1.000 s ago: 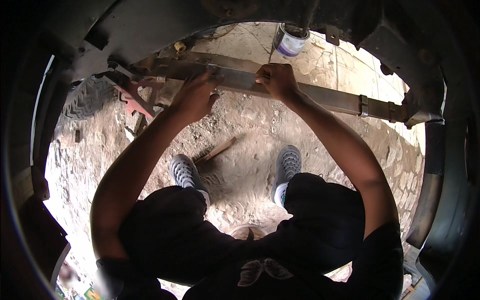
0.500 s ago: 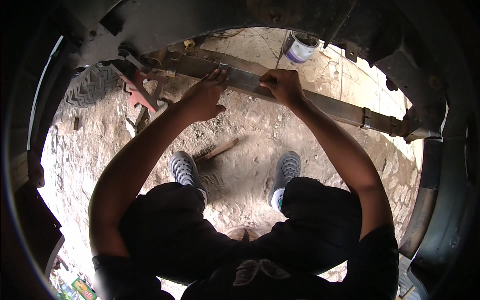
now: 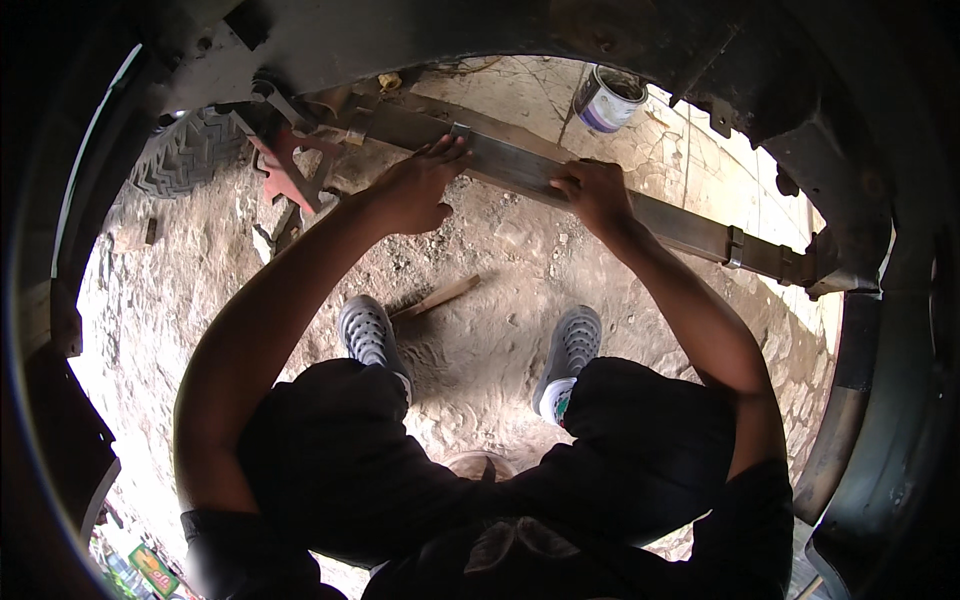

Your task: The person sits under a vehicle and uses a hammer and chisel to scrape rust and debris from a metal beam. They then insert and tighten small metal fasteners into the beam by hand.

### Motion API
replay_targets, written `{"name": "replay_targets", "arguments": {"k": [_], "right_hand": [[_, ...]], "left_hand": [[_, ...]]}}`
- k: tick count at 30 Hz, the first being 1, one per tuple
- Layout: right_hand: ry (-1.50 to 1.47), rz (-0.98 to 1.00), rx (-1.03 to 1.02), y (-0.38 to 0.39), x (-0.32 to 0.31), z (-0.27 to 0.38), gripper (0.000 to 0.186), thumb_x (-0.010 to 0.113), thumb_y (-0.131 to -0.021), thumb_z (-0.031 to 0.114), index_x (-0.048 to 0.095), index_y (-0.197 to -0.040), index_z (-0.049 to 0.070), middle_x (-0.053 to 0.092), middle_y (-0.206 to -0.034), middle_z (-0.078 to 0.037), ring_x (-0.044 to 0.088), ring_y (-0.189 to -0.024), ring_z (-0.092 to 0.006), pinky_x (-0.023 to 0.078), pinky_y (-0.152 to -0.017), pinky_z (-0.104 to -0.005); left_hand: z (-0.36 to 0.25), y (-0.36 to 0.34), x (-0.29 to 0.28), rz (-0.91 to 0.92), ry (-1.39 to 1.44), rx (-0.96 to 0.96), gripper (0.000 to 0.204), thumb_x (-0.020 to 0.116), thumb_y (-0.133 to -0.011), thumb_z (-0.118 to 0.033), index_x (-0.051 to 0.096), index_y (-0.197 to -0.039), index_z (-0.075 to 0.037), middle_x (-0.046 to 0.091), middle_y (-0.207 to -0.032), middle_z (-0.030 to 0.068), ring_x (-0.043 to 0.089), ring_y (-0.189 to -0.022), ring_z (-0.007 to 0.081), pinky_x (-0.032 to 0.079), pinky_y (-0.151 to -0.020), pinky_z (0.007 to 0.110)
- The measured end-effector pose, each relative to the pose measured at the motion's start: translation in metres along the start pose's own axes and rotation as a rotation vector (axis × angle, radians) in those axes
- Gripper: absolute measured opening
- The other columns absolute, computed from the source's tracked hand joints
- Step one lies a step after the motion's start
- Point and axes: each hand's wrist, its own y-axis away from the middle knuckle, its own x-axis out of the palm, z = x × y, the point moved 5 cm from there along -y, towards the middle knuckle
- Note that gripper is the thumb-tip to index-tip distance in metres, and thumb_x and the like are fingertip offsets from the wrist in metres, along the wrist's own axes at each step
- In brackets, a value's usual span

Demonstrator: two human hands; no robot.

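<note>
A long, dark steel leaf spring runs across in front of me, sloping down to the right, with metal clips wrapped around it. My left hand rests on the spring with its fingers stretched out, the tips next to another clip. Farther right along the same spring, my right hand is closed, its curled fingers against the upper face. Whatever those fingers may hold is hidden. Between the two hands the metal looks smoother and greyer.
A red stand and a treaded tyre are at the left. An open paint tin stands beyond the spring. On the dirt floor between my shoes lies a wood strip. Dark vehicle bodywork arches around me.
My right hand has slid a little to the right along the spring, still closed. My left hand stays laid on the spring beside the clip. The view has shifted slightly.
</note>
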Motion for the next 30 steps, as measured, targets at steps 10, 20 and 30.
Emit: {"name": "replay_targets", "arguments": {"k": [10, 20, 30], "right_hand": [[0.013, 0.085, -0.131, -0.01, 0.016, 0.013, 0.009, 0.069, -0.094, 0.016, 0.071, -0.095, 0.007, 0.07, -0.09, -0.015, 0.07, -0.082, -0.0359, 0.056, -0.074, -0.0455], [0.13, 0.066, 0.102, -0.015, 0.035, 0.038, 0.013, 0.063, -0.096, 0.011, 0.072, -0.104, 0.006, 0.071, -0.098, -0.019, 0.071, -0.093, -0.0395, 0.057, -0.084, -0.0489], [0.141, 0.083, -0.03, 0.013, 0.007, 0.027, 0.02, 0.056, -0.095, 0.006, 0.072, -0.107, 0.006, 0.072, -0.108, -0.015, 0.067, -0.11, -0.0349, 0.054, -0.099, -0.0457]], "left_hand": [[0.007, 0.005, 0.004, 0.029, -0.035, 0.009, 0.098, 0.078, -0.082, -0.007, 0.026, -0.165, 0.001, 0.022, -0.172, 0.0263, 0.022, -0.161, 0.0386, 0.025, -0.132, 0.045], [-0.004, -0.007, 0.007, 0.095, -0.071, -0.012, 0.104, 0.082, -0.078, -0.011, 0.024, -0.163, 0.007, 0.021, -0.17, 0.0334, 0.02, -0.16, 0.0456, 0.023, -0.133, 0.046], [0.005, 0.005, 0.008, 0.092, -0.108, 0.016, 0.105, 0.083, -0.077, -0.012, 0.026, -0.163, 0.005, 0.017, -0.172, 0.03, 0.017, -0.161, 0.0436, 0.021, -0.133, 0.047]]}}
